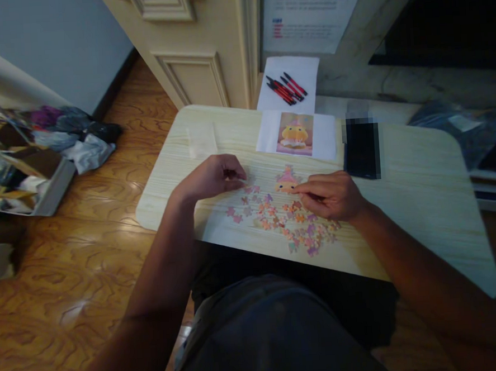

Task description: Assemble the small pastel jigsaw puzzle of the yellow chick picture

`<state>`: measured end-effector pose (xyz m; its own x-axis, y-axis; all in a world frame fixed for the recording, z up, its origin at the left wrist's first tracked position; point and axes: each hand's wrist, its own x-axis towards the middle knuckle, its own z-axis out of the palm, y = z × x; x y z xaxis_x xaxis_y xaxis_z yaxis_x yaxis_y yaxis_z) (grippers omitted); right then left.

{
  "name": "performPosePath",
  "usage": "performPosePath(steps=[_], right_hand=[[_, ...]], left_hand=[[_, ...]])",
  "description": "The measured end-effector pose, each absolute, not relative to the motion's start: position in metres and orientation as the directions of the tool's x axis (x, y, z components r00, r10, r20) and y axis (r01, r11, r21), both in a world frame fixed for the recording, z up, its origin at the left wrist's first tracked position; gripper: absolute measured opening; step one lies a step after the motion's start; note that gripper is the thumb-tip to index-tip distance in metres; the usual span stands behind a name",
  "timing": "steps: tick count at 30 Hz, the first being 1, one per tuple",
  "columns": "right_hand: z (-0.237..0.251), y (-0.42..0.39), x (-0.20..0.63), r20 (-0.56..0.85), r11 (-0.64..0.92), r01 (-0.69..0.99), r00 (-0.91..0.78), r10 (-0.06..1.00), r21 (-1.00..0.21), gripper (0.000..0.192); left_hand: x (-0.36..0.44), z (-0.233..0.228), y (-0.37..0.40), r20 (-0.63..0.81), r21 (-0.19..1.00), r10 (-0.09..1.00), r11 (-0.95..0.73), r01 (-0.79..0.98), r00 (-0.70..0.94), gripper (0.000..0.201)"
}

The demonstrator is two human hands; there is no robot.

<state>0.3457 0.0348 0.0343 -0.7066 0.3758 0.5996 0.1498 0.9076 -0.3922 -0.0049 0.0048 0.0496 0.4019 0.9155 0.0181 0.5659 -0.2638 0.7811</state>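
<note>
A partly joined jigsaw puzzle (287, 181) lies on the table, showing a pink pointed top and an orange face with dark eyes. My right hand (330, 196) is at its right edge, thumb and forefinger pinched on a puzzle piece that the fingertips mostly cover. Left of the puzzle, my left hand (222, 176) is curled, thumb and forefinger tips nearly meeting; whatever is between them is too small to make out. Loose puzzle pieces (300, 218) in pink, orange and purple spread below the joined part. Other pieces (234, 214) lie below my left hand.
Behind the puzzle, a printed picture (295, 133) on white paper shows an orange figure. Several red and black pens (286, 89) rest on another sheet. A dark phone-like object (361, 150), partly pixelated, sits at right. A pale square sheet (202, 140) lies on the table (426, 208) at left.
</note>
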Motion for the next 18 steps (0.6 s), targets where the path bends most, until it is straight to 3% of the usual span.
performPosePath(steps=[9, 18], right_hand=[[0.035, 0.034, 0.345, 0.608, 0.901, 0.144, -0.694, 0.386, -0.408, 0.022], [0.036, 0.036, 0.349, 0.612, 0.882, 0.205, -0.653, 0.446, -0.424, 0.022]], left_hand=[[0.021, 0.047, -0.023, 0.015, 0.599, 0.930, -0.303, 0.741, 0.368, 0.002], [0.023, 0.044, -0.021, -0.030, 0.612, 0.918, -0.296, 0.734, 0.396, 0.011]])
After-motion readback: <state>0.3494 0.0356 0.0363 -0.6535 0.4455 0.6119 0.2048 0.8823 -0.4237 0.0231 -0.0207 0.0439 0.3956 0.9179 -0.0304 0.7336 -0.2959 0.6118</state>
